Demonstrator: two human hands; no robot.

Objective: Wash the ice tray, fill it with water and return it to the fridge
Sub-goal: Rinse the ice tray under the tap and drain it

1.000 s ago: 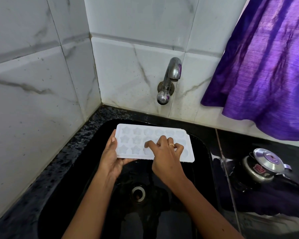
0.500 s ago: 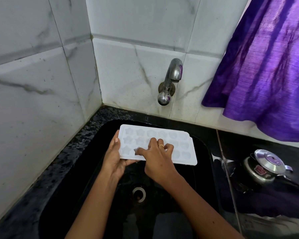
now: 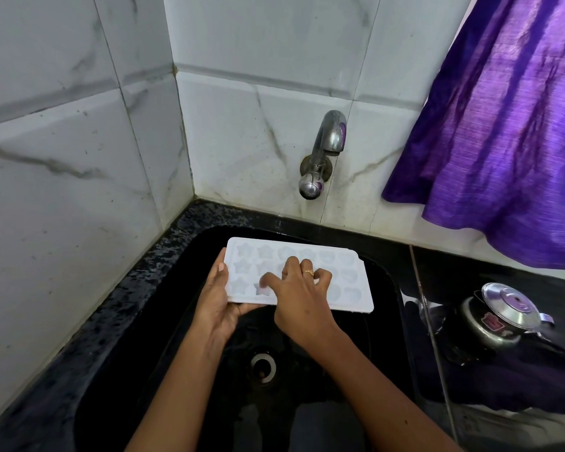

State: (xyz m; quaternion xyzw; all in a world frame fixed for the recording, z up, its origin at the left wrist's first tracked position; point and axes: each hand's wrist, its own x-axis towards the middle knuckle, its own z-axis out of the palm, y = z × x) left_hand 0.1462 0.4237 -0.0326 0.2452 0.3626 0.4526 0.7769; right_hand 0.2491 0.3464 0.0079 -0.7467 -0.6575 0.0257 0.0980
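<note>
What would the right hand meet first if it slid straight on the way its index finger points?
The right hand rests on the ice tray. Sliding on leftward, it would probably cross the star cells and meet the left hand holding the tray's left edge.

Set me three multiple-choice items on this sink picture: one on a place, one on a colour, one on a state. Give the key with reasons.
1. Where is the ice tray?
A. in a fridge
B. over the sink
C. on a shelf

2. What colour is the hanging cloth?
A. green
B. red
C. purple

3. What is the tap doing?
A. showing no stream
B. pouring into the tray
C. spraying the wall

Key:
1 B, the left hand holds it above the black sink.
2 C, its folds are purple.
3 A, no water falls from the spout.
</note>
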